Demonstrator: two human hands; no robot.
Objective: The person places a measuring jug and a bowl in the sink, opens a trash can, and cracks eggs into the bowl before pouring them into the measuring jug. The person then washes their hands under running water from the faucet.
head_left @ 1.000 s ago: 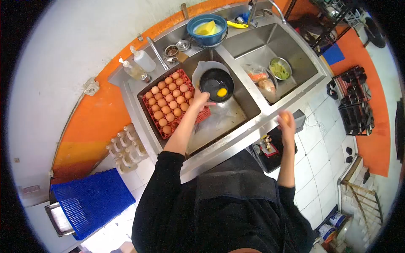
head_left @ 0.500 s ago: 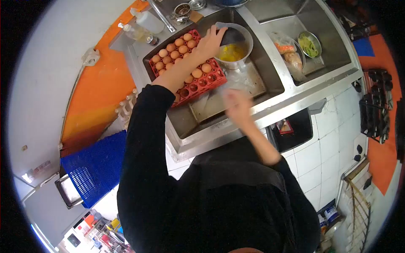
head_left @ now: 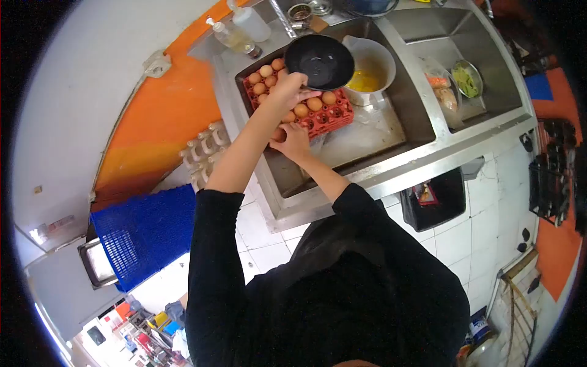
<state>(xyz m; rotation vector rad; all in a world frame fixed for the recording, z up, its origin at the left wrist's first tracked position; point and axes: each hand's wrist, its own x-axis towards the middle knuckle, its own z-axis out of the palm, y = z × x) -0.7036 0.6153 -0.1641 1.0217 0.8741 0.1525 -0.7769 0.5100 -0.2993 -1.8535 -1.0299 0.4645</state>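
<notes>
My left hand (head_left: 288, 92) grips the rim of a black bowl (head_left: 319, 61), holding it tilted above the egg tray. Below it lies a red plastic egg tray (head_left: 335, 122), apparently stacked, with several brown eggs (head_left: 314, 103) and some bare cups along its near side. At the tray's near left corner, my right hand (head_left: 295, 142) has its fingers closed round a brown egg (head_left: 279, 135); whether the egg is still in its cup is hidden. Right beside the tray stands a translucent pitcher (head_left: 382, 61) with yellow egg yolks (head_left: 365, 81) in it.
The tray and pitcher are in a steel sink basin (head_left: 419, 131). In the right basin are a metal bowl of green slices (head_left: 468, 79) and bagged food (head_left: 445, 98). Pump bottles (head_left: 249, 23) and a faucet (head_left: 282, 17) line the back. A blue crate (head_left: 147, 229) stands left.
My left hand has lifted the black bowl out of the pitcher and over the tray. My right hand has moved left from the sink's front to an egg. The view has shifted.
</notes>
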